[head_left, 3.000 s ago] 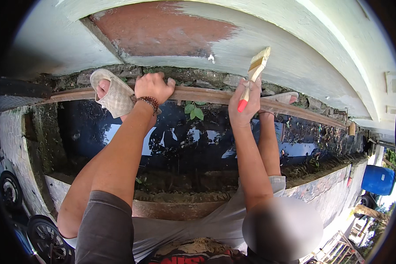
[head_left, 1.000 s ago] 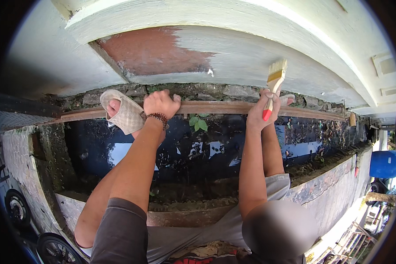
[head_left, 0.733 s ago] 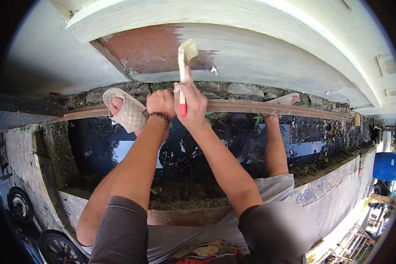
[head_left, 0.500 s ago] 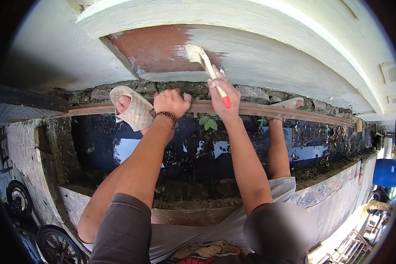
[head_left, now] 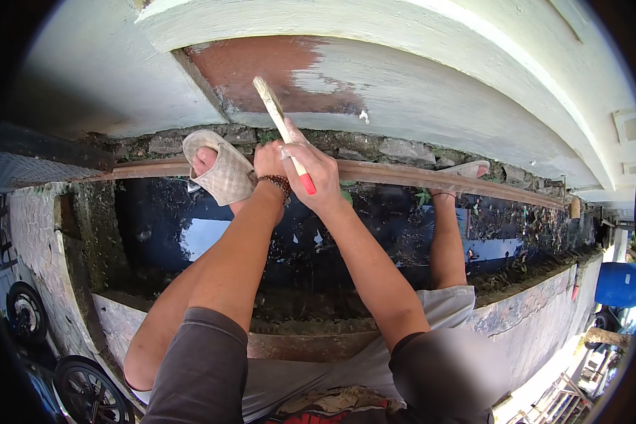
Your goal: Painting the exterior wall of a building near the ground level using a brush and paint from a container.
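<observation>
My right hand (head_left: 316, 173) is closed round a flat paintbrush (head_left: 275, 114) with a pale handle and a red end. Its pale bristles point up and left, in front of a reddish-brown patch (head_left: 234, 69) on the low wall (head_left: 431, 92). Whitish paint with a ragged edge covers the wall right of that patch. My left hand (head_left: 266, 161), with a beaded bracelet at the wrist, is closed on a long brown beam (head_left: 417, 175). The right hand partly hides its fingers. White smears show on my right fingers.
Below the beam runs a ditch of dark water (head_left: 162, 226) with plants and debris. My slippered feet rest on the beam at either side. A pale ledge (head_left: 169, 53) juts over the wall. Motorbike wheels (head_left: 92, 392) stand lower left, and a blue drum (head_left: 620, 284) is at right.
My right hand has moved left and slightly down with the paintbrush, lifting its bristles off the painted edge. It now overlaps my left hand, which stays on the beam.
</observation>
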Tool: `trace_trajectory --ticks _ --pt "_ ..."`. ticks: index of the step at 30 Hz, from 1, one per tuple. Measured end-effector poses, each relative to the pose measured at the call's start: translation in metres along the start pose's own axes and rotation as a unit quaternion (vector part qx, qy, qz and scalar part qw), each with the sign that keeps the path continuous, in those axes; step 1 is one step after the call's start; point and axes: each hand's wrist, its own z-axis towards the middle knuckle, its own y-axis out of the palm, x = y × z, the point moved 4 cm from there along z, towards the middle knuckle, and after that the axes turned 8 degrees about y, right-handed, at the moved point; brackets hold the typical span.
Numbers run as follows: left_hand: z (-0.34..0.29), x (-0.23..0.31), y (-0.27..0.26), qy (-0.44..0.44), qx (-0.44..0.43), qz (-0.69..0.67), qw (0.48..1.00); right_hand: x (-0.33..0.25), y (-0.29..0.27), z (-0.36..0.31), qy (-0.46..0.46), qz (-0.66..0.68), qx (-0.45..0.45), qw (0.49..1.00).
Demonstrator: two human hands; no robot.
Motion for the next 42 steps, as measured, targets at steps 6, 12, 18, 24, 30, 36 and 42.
trace_trajectory --ticks 6,12,18,24,30,36,42 --pt "-0.007 0.026 -0.027 -0.035 0.000 0.009 0.999 0.061 -0.102 -0.017 0.123 -0.062 0.113 0.984" --pt "-0.004 0.035 -0.031 -0.032 0.010 -0.008 0.999 0.054 -0.119 -0.034 0.184 -0.103 0.338 0.917" --pt "-0.006 0.004 -0.011 -0.041 -0.032 0.003 0.999 0.000 0.008 -0.003 0.099 0.006 0.079 0.992" --pt "-0.004 0.036 -0.029 -0.043 -0.018 -0.017 0.999 0.060 -0.088 -0.016 0.280 0.076 0.143 0.946" --pt "-0.007 0.024 -0.029 -0.032 0.020 -0.004 0.999 0.050 -0.153 -0.043 0.275 0.151 0.246 0.917" --pt "-0.004 0.031 -0.030 -0.048 -0.009 -0.014 0.999 0.048 -0.165 -0.061 0.319 0.197 0.322 0.869" --pt "-0.003 0.033 -0.028 -0.039 -0.022 0.002 0.999 0.059 -0.106 -0.038 0.232 -0.131 0.349 0.898"
